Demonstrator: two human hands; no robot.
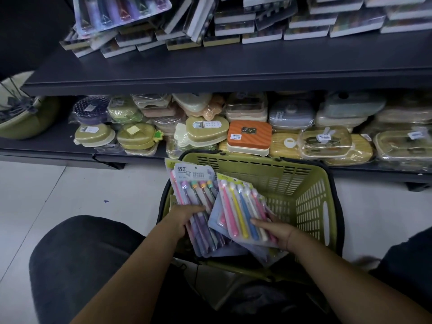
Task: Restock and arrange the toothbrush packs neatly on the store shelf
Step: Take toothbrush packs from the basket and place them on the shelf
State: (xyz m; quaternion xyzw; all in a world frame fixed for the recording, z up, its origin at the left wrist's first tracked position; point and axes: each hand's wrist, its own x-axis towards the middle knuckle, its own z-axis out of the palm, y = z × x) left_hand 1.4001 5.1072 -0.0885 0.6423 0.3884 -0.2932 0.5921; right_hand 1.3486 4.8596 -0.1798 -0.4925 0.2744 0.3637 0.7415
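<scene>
Left pack (pixel 198 190) is gripped by the left hand (pixel 185 219), right pack (pixel 240 206) by the right hand (pixel 278 232). Both are held over the basket (pixel 304 169), overlapping.

Left toothbrush pack (pixel 195 190) header: "洁王"; rest unreadable.

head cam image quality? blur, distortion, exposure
Head view: wide-angle distortion bows the shelf edge; corners dark, floor brighter; stacked boxes up top blurred; toothbrush packs fairly sharp; sheen on the wrapped soap boxes.
</scene>
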